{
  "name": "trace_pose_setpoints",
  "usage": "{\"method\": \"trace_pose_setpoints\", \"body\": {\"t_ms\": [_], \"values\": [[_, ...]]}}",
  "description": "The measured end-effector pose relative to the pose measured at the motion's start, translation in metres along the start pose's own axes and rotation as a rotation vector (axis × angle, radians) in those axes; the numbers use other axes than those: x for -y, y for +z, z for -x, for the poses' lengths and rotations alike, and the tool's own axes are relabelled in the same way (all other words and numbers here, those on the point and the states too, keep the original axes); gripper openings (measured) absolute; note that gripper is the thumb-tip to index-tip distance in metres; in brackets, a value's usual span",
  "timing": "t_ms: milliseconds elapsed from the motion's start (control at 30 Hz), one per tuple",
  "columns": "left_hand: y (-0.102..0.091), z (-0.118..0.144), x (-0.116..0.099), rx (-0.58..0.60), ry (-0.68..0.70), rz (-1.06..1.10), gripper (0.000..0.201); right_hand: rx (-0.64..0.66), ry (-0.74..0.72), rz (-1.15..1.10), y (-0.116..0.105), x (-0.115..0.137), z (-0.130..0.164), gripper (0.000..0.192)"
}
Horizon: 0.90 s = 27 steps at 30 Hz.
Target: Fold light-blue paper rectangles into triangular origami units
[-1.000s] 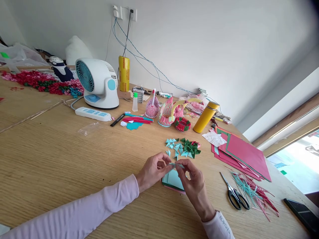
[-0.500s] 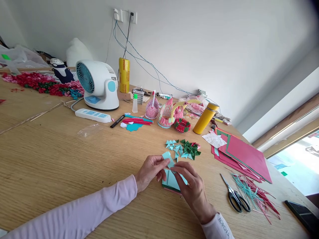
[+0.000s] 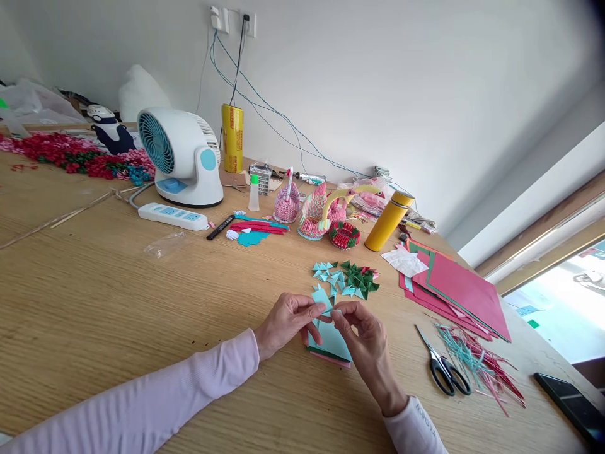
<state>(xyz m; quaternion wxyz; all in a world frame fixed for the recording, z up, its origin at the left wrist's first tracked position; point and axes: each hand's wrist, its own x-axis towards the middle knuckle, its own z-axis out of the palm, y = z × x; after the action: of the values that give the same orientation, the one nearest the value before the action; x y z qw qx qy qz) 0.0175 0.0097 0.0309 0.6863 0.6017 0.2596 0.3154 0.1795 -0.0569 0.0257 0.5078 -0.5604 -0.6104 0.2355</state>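
My left hand (image 3: 283, 323) and my right hand (image 3: 366, 343) meet over the wooden table (image 3: 118, 302), both pinching a small light-blue paper piece (image 3: 322, 300) held just above a small stack of cut paper slips (image 3: 331, 343), blue on top with green and pink beneath. Just beyond the hands lies a pile of folded blue and green paper triangles (image 3: 347, 280). Both arms wear pale pink sleeves.
Scissors (image 3: 442, 369) and paper trimmings (image 3: 477, 366) lie to the right, red and green sheets (image 3: 454, 290) behind them, a phone (image 3: 570, 407) at the far right edge. Farther back stand a yellow flask (image 3: 390, 221), paper swans (image 3: 321, 211), a fan (image 3: 177, 157) and a power strip (image 3: 172, 216).
The blue piece, held flat between the fingertips a second ago, now stands up as a partly folded shape. Both hands stayed over the stack; the view shifted slightly.
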Motion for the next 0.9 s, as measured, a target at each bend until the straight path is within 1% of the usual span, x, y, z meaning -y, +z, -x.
{"method": "trace_pose_setpoints", "body": {"t_ms": [100,200,300,500,700,900], "values": [[-0.0001,-0.0001,0.0002,0.016,0.023,-0.012,0.04,0.004,0.091,-0.075,0.0005,-0.0016,0.0005,0.02],[0.0,-0.0005,0.0028,0.026,0.026,0.007,0.037,-0.012,0.134,-0.142,0.002,-0.0017,0.0005,0.023],[0.0001,-0.0015,0.0069,0.034,0.033,0.036,0.033,-0.037,0.145,-0.181,0.0037,-0.0003,-0.0002,0.024],[0.0012,-0.0022,0.007,-0.038,0.043,0.111,0.034,-0.057,0.171,-0.232,0.0049,0.0028,-0.0013,0.028],[0.0008,-0.0006,0.0034,-0.007,0.017,0.176,0.031,-0.032,0.21,-0.285,0.0046,0.0021,-0.0022,0.031],[0.0006,-0.0004,0.0027,-0.02,-0.01,0.209,0.03,-0.009,0.229,-0.333,0.0049,0.0035,-0.0022,0.032]]}}
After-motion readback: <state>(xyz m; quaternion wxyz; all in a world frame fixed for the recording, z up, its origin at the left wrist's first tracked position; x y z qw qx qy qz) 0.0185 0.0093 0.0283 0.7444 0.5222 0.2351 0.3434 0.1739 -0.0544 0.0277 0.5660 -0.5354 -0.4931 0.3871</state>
